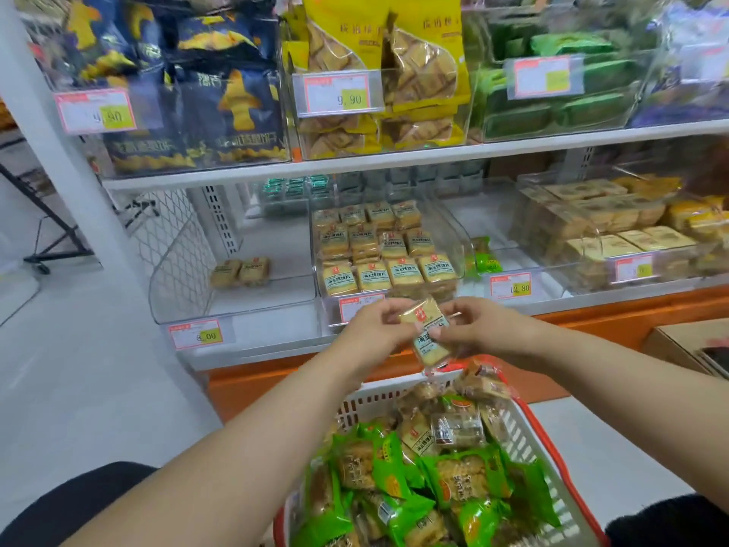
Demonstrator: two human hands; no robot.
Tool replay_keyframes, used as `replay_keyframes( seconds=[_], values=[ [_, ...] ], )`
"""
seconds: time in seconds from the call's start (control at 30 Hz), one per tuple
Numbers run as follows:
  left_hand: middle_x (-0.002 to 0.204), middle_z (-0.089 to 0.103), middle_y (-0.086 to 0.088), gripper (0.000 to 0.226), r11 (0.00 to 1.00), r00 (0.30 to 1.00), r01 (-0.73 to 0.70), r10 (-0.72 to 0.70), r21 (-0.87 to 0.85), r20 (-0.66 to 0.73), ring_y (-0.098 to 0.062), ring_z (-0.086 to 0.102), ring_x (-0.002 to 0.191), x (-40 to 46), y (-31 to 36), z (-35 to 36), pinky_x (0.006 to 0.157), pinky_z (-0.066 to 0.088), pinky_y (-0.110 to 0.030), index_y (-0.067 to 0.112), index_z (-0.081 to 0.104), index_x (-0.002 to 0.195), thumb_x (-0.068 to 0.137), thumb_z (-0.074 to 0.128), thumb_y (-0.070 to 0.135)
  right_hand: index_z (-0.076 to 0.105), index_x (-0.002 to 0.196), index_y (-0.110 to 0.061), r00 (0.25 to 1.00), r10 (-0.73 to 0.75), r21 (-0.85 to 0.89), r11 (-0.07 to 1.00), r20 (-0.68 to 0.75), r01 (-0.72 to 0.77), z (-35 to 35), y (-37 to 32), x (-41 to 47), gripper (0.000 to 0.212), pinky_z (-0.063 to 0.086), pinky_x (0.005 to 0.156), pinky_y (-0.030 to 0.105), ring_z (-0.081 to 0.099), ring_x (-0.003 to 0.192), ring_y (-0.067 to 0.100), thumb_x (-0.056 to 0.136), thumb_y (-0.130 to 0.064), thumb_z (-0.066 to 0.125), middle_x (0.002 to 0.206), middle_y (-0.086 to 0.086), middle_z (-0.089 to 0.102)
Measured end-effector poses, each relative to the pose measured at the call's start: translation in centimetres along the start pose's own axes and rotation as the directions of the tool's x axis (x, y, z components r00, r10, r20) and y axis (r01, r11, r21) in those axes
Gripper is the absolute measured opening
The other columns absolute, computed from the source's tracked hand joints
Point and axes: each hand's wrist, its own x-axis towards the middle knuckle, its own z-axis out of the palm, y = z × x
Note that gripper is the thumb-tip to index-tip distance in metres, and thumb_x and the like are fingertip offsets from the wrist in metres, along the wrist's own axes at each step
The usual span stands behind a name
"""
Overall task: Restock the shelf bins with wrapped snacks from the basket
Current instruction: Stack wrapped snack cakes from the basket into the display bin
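Basket point(524, 432) is sitting nearest, packed with green and tan wrapped snacks, and just past its far rim both hands are pinching tan packets. Left hand point(374, 329) is holding the upper packet point(420, 311), right hand point(479, 325) is gripping the lower one point(430, 345), which is hanging with its long axis tilting down toward the basket. Matching bin point(445, 246) is lying straight ahead, just beyond the knuckles, so I'd guess either hand is reaching equally well. Further left, the nearly bare bin point(177, 278) is holding two packets.
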Motion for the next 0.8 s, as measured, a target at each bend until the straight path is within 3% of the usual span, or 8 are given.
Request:
replay_keyframes(
  seconds=[0.07, 0.17, 0.23, 0.33, 0.47, 0.57, 0.67, 0.8],
  values=[
    [0.135, 0.048, 0.003, 0.051, 0.953, 0.986, -0.147, 0.163, 0.264, -0.041, -0.013, 0.056, 0.111, 0.2, 1.6, -0.7, 0.102, 0.046, -0.033, 0.025, 0.049, 0.134, 0.088, 0.071, 0.022, 0.06, 0.098, -0.01, 0.996, -0.036, -0.005, 0.999, -0.083, 0.036, -0.2, -1.6, 0.1, 0.02, 0.055, 0.076, 0.037, 0.063, 0.073, 0.018, 0.083, -0.016, 0.074, 0.084, 0.008, 0.065],
    [0.143, 0.031, 0.005, 0.083, 0.681, 0.936, -0.292, 0.348, 0.672, 0.053, -0.014, 0.035, 0.127, 0.5, 3.6, -2.0, 0.109, 0.033, -0.032, 0.027, 0.033, 0.148, 0.079, 0.074, 0.047, 0.055, 0.092, -0.014, 0.98, -0.059, 0.037, 0.997, -0.191, 0.068, -0.3, -3.4, 1.4, 0.025, 0.054, 0.067, 0.03, 0.059, 0.064, 0.014, 0.081, -0.018, 0.077, 0.077, 0.004, 0.063],
    [0.147, 0.03, 0.006, 0.093, 0.496, 0.915, -0.295, 0.393, 0.817, 0.092, -0.016, 0.023, 0.135, 1.3, 4.3, -2.8, 0.113, 0.028, -0.038, 0.028, 0.026, 0.151, 0.075, 0.071, 0.059, 0.055, 0.096, -0.012, 0.977, -0.074, 0.05, 0.995, -0.199, 0.086, -0.3, -4.2, 2.5, 0.029, 0.055, 0.07, 0.035, 0.058, 0.067, 0.018, 0.08, -0.022, 0.079, 0.082, 0.01, 0.067],
    [0.147, 0.032, 0.005, 0.091, 0.377, 0.896, -0.288, 0.431, 0.88, 0.109, -0.017, 0.021, 0.135, 3.4, 5.0, -3.3, 0.112, 0.027, -0.039, 0.026, 0.025, 0.151, 0.077, 0.066, 0.059, 0.057, 0.095, -0.013, 0.963, -0.082, 0.016, 0.996, -0.257, 0.089, -0.6, -4.7, 4.4, 0.031, 0.057, 0.077, 0.043, 0.057, 0.067, 0.019, 0.08, -0.027, 0.079, 0.084, 0.013, 0.069],
    [0.145, 0.033, 0.0, 0.085, 0.375, 0.893, -0.308, 0.43, 0.874, 0.13, -0.019, 0.027, 0.133, 6.8, 6.1, -3.2, 0.108, 0.028, -0.036, 0.02, 0.027, 0.15, 0.08, 0.066, 0.047, 0.06, 0.09, -0.01, 0.94, -0.127, -0.011, 0.991, -0.317, 0.131, -1.8, -5.1, 6.6, 0.026, 0.054, 0.075, 0.041, 0.055, 0.057, 0.013, 0.089, -0.035, 0.068, 0.062, 0.001, 0.058],
    [0.143, 0.034, -0.003, 0.085, 0.467, 0.924, -0.272, 0.371, 0.841, 0.093, -0.021, 0.029, 0.133, 9.6, 6.4, -3.4, 0.108, 0.029, -0.036, 0.018, 0.028, 0.15, 0.08, 0.069, 0.043, 0.061, 0.091, -0.017, 0.855, -0.256, -0.286, 0.949, -0.45, 0.134, -3.3, -5.1, 7.9, 0.031, 0.052, 0.08, 0.04, 0.062, 0.083, 0.019, 0.098, -0.044, 0.048, 0.085, 0.001, 0.066],
    [0.145, 0.034, -0.006, 0.086, 0.522, 0.951, -0.209, 0.307, 0.827, 0.046, -0.025, 0.03, 0.136, 12.2, 6.1, -3.8, 0.111, 0.028, -0.035, 0.018, 0.029, 0.15, 0.08, 0.071, 0.044, 0.063, 0.105, -0.021, 0.732, -0.407, -0.554, 0.831, -0.546, 0.048, -4.9, -4.4, 9.0, 0.021, 0.044, 0.084, 0.036, 0.055, 0.104, 0.024, 0.098, -0.035, 0.049, 0.107, 0.002, 0.064],
    [0.151, 0.038, -0.009, 0.085, 0.528, 0.953, -0.169, 0.302, 0.832, 0.003, -0.027, 0.039, 0.136, 15.0, 6.5, -4.0, 0.108, 0.035, -0.035, 0.021, 0.031, 0.151, 0.08, 0.07, 0.047, 0.061, 0.123, -0.02, 0.832, -0.308, -0.675, 0.73, -0.461, -0.103, -5.6, -1.7, 10.5, 0.028, 0.036, 0.102, 0.039, 0.042, 0.126, 0.029, 0.095, -0.024, 0.055, 0.139, 0.005, 0.045]
  ],
)
